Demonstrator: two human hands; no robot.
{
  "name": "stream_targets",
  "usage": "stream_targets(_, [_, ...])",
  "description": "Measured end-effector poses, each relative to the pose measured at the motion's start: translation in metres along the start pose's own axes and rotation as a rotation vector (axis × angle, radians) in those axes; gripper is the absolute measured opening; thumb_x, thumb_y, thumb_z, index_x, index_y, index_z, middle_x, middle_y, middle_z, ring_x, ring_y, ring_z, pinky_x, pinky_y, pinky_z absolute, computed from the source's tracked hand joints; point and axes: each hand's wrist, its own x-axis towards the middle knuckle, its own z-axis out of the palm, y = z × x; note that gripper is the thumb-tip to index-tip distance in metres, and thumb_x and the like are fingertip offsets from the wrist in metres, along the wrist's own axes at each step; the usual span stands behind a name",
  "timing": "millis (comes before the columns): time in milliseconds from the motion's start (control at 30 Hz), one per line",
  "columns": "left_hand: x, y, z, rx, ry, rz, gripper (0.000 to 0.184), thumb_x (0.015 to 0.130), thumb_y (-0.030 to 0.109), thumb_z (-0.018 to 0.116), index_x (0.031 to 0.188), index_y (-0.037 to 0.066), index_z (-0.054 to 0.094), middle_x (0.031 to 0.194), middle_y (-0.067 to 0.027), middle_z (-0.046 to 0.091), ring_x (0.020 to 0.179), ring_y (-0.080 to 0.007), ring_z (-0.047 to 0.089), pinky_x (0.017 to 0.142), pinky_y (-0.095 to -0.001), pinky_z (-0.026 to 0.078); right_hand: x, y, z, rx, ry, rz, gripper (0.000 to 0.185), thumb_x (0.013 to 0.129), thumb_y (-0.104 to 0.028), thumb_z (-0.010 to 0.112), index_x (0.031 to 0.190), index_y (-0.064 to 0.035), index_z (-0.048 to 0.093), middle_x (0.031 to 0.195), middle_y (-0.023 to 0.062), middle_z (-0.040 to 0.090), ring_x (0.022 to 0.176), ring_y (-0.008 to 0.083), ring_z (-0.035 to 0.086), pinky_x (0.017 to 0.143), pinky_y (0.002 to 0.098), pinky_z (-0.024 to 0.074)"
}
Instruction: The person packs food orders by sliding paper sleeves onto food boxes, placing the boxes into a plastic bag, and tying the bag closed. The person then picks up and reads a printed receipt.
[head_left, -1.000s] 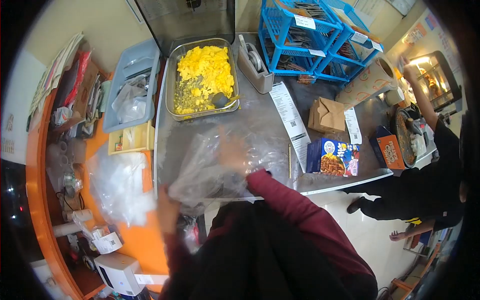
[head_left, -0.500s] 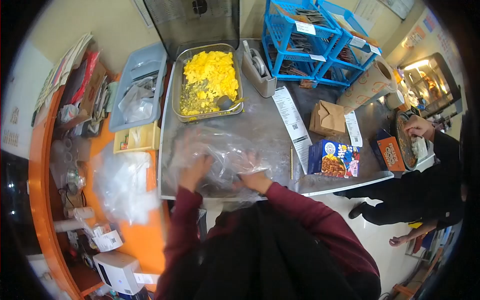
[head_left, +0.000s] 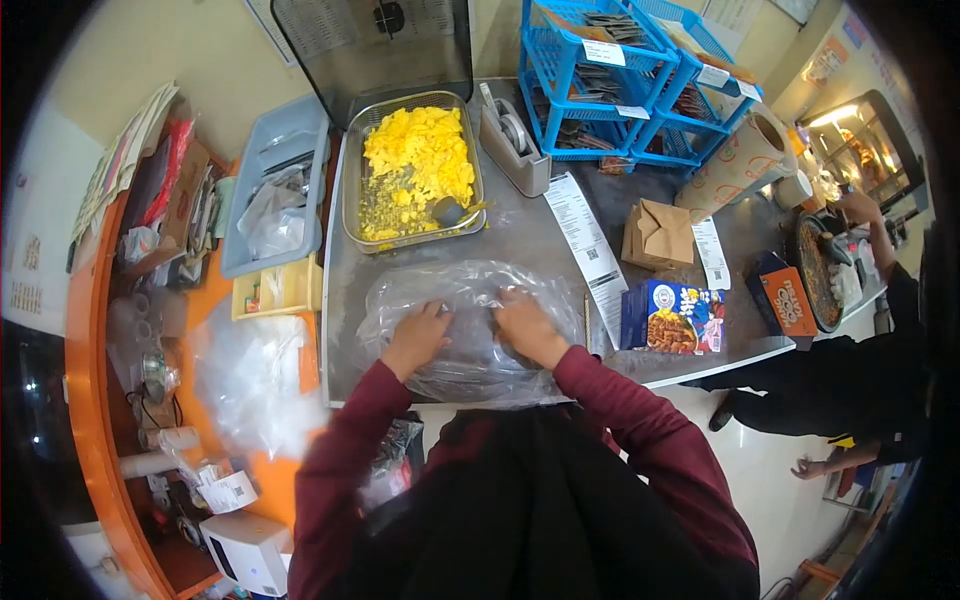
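Observation:
A large, crinkled clear plastic bag (head_left: 465,285) lies spread on the dark metal tabletop in front of me. My left hand (head_left: 418,338) is on its left half, fingers curled and closed on the film. On the right half, my right hand (head_left: 530,328) has its fingers bent and closed on the plastic too. The two hands are a short way apart, with loose film between them. Just beyond the bag stands a metal tray (head_left: 352,215) of yellow scrambled egg (head_left: 425,150), with a dark scoop (head_left: 447,211) resting in it.
Right of the bag are printed receipts (head_left: 583,245), a brown paper packet (head_left: 657,237) and a blue printed box (head_left: 680,318). A tape dispenser (head_left: 515,150) and blue racks (head_left: 600,85) stand behind. At far right, a co-worker's hand (head_left: 858,208) is above a round pan (head_left: 818,275).
The bag, blurred and lifted before, now lies flatter and wider. My left hand has shifted right and my right hand slightly forward. The co-worker's hand has moved farther back.

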Motion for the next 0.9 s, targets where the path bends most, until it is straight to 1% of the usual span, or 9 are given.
stream_targets(67, [0.005, -0.012, 0.004, -0.074, -0.138, -0.079, 0.073, 0.074, 0.015, 0.079, 0.137, 0.007, 0.045, 0.124, -0.0223, 0.059, 0.117, -0.0403, 0.056, 0.097, -0.0449, 0.045, 0.002, -0.005, -0.006, 0.051, -0.151, 0.029, 0.076, 0.062, -0.036, 0.089, 0.121, 0.0018, 0.06, 0.136, 0.0261, 0.047, 0.119, 0.0419, 0.053, 0.108, 0.0474, 0.0384])
stream_targets(300, [0.006, -0.048, 0.018, -0.163, -0.194, -0.085, 0.082, 0.068, 0.015, 0.082, 0.137, 0.005, 0.039, 0.118, -0.0234, 0.061, 0.115, -0.0361, 0.059, 0.092, -0.0456, 0.049, 0.008, 0.018, 0.02, -0.094, -0.5, 0.11, 0.149, 0.048, -0.04, 0.095, 0.153, 0.0049, -0.001, 0.147, 0.0372, 0.031, 0.135, 0.046, 0.041, 0.109, 0.0536, 0.0388])
stream_targets(400, [0.038, -0.027, 0.003, 0.091, -0.505, -0.29, 0.081, 0.068, 0.018, 0.082, 0.137, 0.004, 0.041, 0.122, -0.0237, 0.061, 0.114, -0.0352, 0.06, 0.092, -0.0463, 0.049, 0.011, 0.011, 0.027, 0.033, -0.462, 0.196, 0.134, 0.061, -0.046, 0.088, 0.151, 0.0103, 0.006, 0.146, 0.0437, 0.026, 0.131, 0.0493, 0.044, 0.107, 0.0541, 0.0403])
stream_targets(500, [0.039, -0.016, 0.012, 0.218, -0.388, -0.268, 0.077, 0.073, 0.022, 0.08, 0.138, 0.005, 0.041, 0.122, -0.0227, 0.06, 0.109, -0.0357, 0.063, 0.091, -0.0467, 0.05, -0.045, -0.033, -0.037, -0.098, -0.02, 0.081, 0.102, 0.082, -0.044, 0.074, 0.147, 0.013, 0.021, 0.141, 0.041, 0.038, 0.121, 0.042, 0.057, 0.1, 0.0431, 0.0472])
stream_targets(567, [0.026, 0.004, 0.002, 0.298, -0.247, -0.163, 0.057, 0.079, 0.02, 0.073, 0.128, 0.003, 0.051, 0.112, -0.0223, 0.065, 0.101, -0.0379, 0.064, 0.087, -0.047, 0.051, -0.077, -0.019, -0.093, 0.708, 0.059, -0.238, 0.076, 0.087, -0.035, 0.071, 0.143, 0.0061, 0.04, 0.135, 0.0318, 0.051, 0.118, 0.0317, 0.061, 0.096, 0.0401, 0.0498])
stream_targets(667, [0.022, 0.035, -0.041, 0.029, -0.395, 0.074, 0.031, 0.089, 0.023, 0.064, 0.108, -0.001, 0.064, 0.107, -0.0207, 0.067, 0.096, -0.0407, 0.064, 0.086, -0.0454, 0.051, -0.156, 0.026, -0.177, 0.876, 0.435, 0.244, 0.028, 0.088, -0.017, 0.072, 0.114, -0.0064, 0.07, 0.106, 0.0167, 0.071, 0.095, 0.0269, 0.068, 0.08, 0.0365, 0.0527])
stream_targets(733, [0.034, 0.112, -0.113, -0.517, -0.414, 0.116, 0.034, 0.097, 0.028, 0.057, 0.105, -0.003, 0.068, 0.111, -0.0215, 0.067, 0.108, -0.0376, 0.062, 0.092, -0.0419, 0.049, -0.211, 0.108, -0.143, 0.721, 0.934, 0.505, 0.025, 0.094, -0.017, 0.063, 0.115, -0.0051, 0.068, 0.118, 0.0154, 0.068, 0.103, 0.0249, 0.065, 0.089, 0.0341, 0.0494])
stream_targets(867, [0.095, 0.21, -0.067, -1.633, -0.566, 0.031, 0.06, 0.105, 0.038, 0.044, 0.147, -0.004, 0.036, 0.154, -0.0159, 0.037, 0.138, -0.0258, 0.042, 0.111, -0.0369, 0.036, -0.281, 0.204, -0.078, 1.115, 0.829, 0.919, 0.059, 0.101, -0.054, 0.044, 0.139, -0.0103, 0.051, 0.135, 0.0088, 0.057, 0.125, 0.021, 0.052, 0.103, 0.0414, 0.0402])
stream_targets(900, [0.117, 0.236, -0.028, -1.43, -0.365, -0.036, 0.067, 0.104, 0.041, 0.044, 0.15, -0.004, 0.024, 0.157, -0.0174, 0.028, 0.142, -0.0267, 0.032, 0.114, -0.0368, 0.031, -0.285, 0.21, -0.062, 1.34, 0.743, 0.937, 0.063, 0.099, -0.058, 0.043, 0.141, -0.0113, 0.049, 0.135, 0.0074, 0.057, 0.126, 0.0207, 0.052, 0.104, 0.0442, 0.0392])
